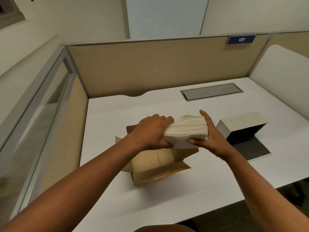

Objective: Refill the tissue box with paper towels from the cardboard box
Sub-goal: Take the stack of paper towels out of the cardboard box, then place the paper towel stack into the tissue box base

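Note:
A thick stack of cream paper towels point(187, 129) is held in the air above the open cardboard box point(157, 166), between both hands. My left hand point(152, 131) grips the stack's left end; my right hand point(209, 134) presses its right end, thumb under the front. The box's flaps are folded outward and its brown inside shows below the stack. To the right lies the tissue box point(240, 126), pale woodgrain on top, with a dark open side facing me and a dark flat panel point(250, 149) on the desk in front of it.
Everything sits on a white desk point(117, 118) closed in by tan partition walls at the back and left. A grey cable hatch point(211, 92) is set into the desk at the back right. A blue sign reading 137 point(241, 39) hangs on the partition.

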{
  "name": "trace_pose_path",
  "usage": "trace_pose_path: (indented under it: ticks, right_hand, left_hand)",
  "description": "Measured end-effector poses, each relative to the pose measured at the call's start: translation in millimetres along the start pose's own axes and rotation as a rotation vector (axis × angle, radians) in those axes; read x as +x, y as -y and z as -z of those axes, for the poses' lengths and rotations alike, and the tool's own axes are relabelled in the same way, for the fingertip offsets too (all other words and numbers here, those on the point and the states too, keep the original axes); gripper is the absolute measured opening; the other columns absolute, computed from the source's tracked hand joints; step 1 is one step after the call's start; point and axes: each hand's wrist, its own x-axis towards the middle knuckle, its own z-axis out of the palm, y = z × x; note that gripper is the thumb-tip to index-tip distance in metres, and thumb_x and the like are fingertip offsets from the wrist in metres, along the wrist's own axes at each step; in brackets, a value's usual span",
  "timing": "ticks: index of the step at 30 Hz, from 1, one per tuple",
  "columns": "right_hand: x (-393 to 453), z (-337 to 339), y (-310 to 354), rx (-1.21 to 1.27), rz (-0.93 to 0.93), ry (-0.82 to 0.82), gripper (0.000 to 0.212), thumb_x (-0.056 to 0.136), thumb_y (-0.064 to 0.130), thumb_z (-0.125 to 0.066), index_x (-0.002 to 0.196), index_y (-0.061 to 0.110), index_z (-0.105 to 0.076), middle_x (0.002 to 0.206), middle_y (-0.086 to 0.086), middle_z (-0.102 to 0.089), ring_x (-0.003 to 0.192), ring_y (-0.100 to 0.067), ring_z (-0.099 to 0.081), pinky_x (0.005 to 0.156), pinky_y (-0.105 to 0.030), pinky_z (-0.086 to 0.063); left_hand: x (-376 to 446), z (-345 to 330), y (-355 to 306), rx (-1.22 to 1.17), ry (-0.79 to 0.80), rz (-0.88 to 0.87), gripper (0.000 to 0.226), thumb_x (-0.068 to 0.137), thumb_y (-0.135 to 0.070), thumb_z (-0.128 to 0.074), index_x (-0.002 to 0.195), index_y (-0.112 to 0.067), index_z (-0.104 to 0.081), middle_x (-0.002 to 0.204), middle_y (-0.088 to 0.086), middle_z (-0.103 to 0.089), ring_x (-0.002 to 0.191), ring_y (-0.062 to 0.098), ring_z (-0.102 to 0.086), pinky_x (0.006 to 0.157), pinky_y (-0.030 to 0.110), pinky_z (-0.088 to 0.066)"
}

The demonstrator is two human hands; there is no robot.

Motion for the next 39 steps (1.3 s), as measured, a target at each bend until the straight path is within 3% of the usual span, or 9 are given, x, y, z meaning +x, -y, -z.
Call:
trace_pose_path:
  ticks: [2,9,17,26,30,34,39]
  right_hand:
    - [-7,8,-7,0.039,-0.009,-0.038,0.110,0.064,0.051,-0.084,0.150,0.035,-0.018,0.146,0.003,-0.044,0.130,-0.016,-0.047,0.100,-0.033,-0.050]
    - [-39,56,-34,0.166,-0.016,-0.118,0.067,0.067,0.053,-0.082,0.127,0.039,-0.056,0.124,0.013,-0.066,0.114,-0.008,-0.061,0.081,-0.026,-0.057]
    - [-72,133,-79,0.190,-0.064,-0.128,0.050,0.068,0.051,-0.084,0.113,0.042,-0.064,0.113,0.016,-0.071,0.103,-0.004,-0.067,0.077,-0.012,-0.052]
    - [-97,210,-118,0.243,-0.134,-0.052,0.050,0.070,0.057,-0.080,0.115,0.040,-0.066,0.116,0.009,-0.072,0.106,-0.011,-0.068,0.084,-0.026,-0.054]
    - [-100,230,-130,0.309,-0.188,-0.041,0.043,0.071,0.055,-0.079,0.110,0.040,-0.069,0.115,0.006,-0.073,0.107,-0.014,-0.068,0.081,-0.021,-0.055]
    - [-98,246,-140,0.384,-0.243,-0.026,0.044,0.073,0.054,-0.078,0.112,0.035,-0.070,0.118,0.001,-0.072,0.110,-0.019,-0.067,0.091,-0.035,-0.053]
    - [-85,272,-154,0.447,-0.336,-0.029,0.042,0.077,0.050,-0.076,0.113,0.029,-0.071,0.117,-0.003,-0.072,0.107,-0.021,-0.068,0.089,-0.037,-0.056]
  left_hand:
    - [7,0,-8,-0.007,-0.003,-0.010,0.076,0.068,-0.067,-0.071,0.129,-0.033,-0.041,0.117,-0.005,-0.062,0.093,0.009,-0.046,0.068,0.026,-0.039]
    - [43,-11,-62,-0.032,0.085,-0.035,0.072,0.066,-0.070,-0.069,0.122,-0.034,-0.043,0.109,-0.007,-0.062,0.091,0.014,-0.051,0.071,0.033,-0.049]
    - [91,-42,-135,-0.147,0.240,0.050,0.079,0.060,-0.075,-0.070,0.123,-0.037,-0.040,0.113,-0.008,-0.062,0.094,0.013,-0.054,0.078,0.037,-0.054]
    - [132,-73,-172,-0.423,0.464,0.234,0.098,0.057,-0.074,-0.075,0.139,-0.033,-0.041,0.116,-0.017,-0.048,0.104,0.008,-0.049,0.085,0.025,-0.041]
    - [142,-78,-177,-0.655,0.554,0.306,0.084,0.053,-0.075,-0.073,0.124,-0.035,-0.055,0.118,-0.016,-0.059,0.104,0.006,-0.058,0.086,0.022,-0.049]
    - [154,-88,-172,-1.058,0.649,0.428,0.062,0.071,-0.054,-0.076,0.120,-0.019,-0.067,0.122,0.007,-0.067,0.112,0.022,-0.064,0.097,0.037,-0.052]
    - [174,-118,-163,-1.516,0.542,0.604,0.049,0.068,-0.046,-0.082,0.106,-0.016,-0.076,0.111,0.008,-0.071,0.101,0.019,-0.067,0.086,0.032,-0.054]
